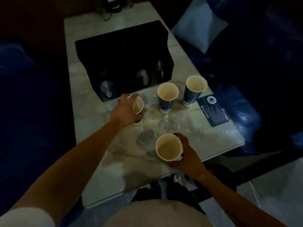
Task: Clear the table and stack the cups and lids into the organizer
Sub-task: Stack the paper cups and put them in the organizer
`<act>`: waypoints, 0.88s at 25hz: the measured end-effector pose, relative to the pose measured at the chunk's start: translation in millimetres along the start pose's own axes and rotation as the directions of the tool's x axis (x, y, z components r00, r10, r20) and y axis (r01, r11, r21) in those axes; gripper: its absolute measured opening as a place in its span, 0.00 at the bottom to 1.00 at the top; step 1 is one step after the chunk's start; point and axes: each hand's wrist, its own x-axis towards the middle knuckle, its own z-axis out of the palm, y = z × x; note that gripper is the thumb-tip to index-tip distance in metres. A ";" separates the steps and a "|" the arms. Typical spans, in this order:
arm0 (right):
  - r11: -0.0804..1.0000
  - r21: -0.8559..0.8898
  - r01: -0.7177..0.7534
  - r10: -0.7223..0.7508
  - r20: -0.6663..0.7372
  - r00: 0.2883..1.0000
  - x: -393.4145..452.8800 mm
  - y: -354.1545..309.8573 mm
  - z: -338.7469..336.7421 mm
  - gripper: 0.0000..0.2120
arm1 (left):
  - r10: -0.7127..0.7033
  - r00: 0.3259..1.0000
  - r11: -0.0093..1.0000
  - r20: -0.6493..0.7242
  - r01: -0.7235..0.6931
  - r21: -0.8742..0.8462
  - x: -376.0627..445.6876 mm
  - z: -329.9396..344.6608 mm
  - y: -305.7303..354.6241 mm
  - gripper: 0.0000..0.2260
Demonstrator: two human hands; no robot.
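My left hand (125, 110) grips a blue paper cup (138, 106), tilted, just in front of the black organizer (121, 51). My right hand (186, 153) holds another paper cup (168, 147) near the table's front edge, its cream inside facing up. Two more blue cups stand upright, one in the middle (167, 97) and one to the right (194, 90). Several clear plastic lids lie flat on the table, among them one (146, 134) between my hands, one (169, 124) behind the right cup and one (118, 151) at the front left. Clear lids also show in the organizer's slots (107, 89).
The pale marble table (91, 128) is narrow, with dark blue seating on both sides. A blue printed card (214, 110) lies at the right edge. A light cushion (200, 25) sits at the back right. Dark items stand at the table's far end (113, 5).
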 end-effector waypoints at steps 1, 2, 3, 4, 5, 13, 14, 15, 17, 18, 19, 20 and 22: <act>1.000 -0.006 0.002 -0.002 0.006 1.000 1.4 3.1 -1.6 0.46 | -0.022 1.000 1.000 -0.014 0.022 -0.016 -0.3 -0.9 0.7 0.40; 1.000 -0.010 0.004 -0.004 0.011 1.000 2.4 5.6 -2.6 0.47 | -0.046 0.998 0.998 -0.031 0.045 -0.040 -1.6 -2.3 1.3 0.40; 1.000 -0.011 0.008 -0.008 0.015 1.000 3.4 7.8 -3.7 0.47 | -0.072 0.996 0.996 -0.059 0.068 -0.060 -4.1 -4.7 1.8 0.40; 1.000 -0.013 0.013 -0.013 0.020 1.000 4.4 9.6 -4.6 0.47 | -0.097 0.991 0.993 -0.094 0.090 -0.074 -7.9 -8.1 3.0 0.40; 1.000 -0.017 0.019 -0.018 0.027 0.999 5.3 11.5 -5.4 0.47 | -0.124 0.984 0.990 -0.129 0.114 -0.084 -12.9 -12.7 4.9 0.39; 0.996 0.005 0.086 -0.086 0.106 0.991 12.5 14.4 -14.5 0.43 | -0.118 0.948 0.961 -0.294 0.035 -0.274 -94.6 -76.3 52.0 0.36; 0.996 0.011 0.092 -0.093 0.127 0.988 13.1 14.4 -15.9 0.43 | -0.096 0.949 0.959 -0.299 0.008 -0.284 -107.2 -82.7 61.6 0.36; 0.995 0.017 0.098 -0.100 0.142 0.985 13.7 15.0 -17.1 0.43 | -0.077 0.949 0.955 -0.306 -0.018 -0.296 -117.9 -88.3 70.9 0.35; 0.994 0.030 0.109 -0.113 0.172 0.979 15.1 17.4 -18.3 0.44 | -0.032 0.950 0.948 -0.310 -0.070 -0.311 -136.1 -94.5 88.0 0.34; 0.993 0.038 0.109 -0.115 0.188 0.976 15.7 18.9 -18.9 0.44 | -0.006 0.953 0.943 -0.303 -0.095 -0.318 -144.1 -93.9 95.9 0.34; 0.994 0.045 0.104 -0.111 0.201 0.973 16.4 20.1 -19.6 0.44 | 0.022 0.957 0.940 -0.291 -0.118 -0.319 -151.1 -91.0 103.5 0.34; 0.994 0.048 0.099 -0.107 0.210 0.972 16.9 20.8 -20.4 0.45 | 0.050 0.960 0.941 -0.275 -0.137 -0.310 -157.1 -86.1 110.3 0.34; 0.994 0.046 0.103 -0.111 0.220 0.969 18.2 21.0 -22.6 0.44 | 0.092 0.968 0.954 -0.232 -0.153 -0.258 -165.6 -72.3 122.6 0.35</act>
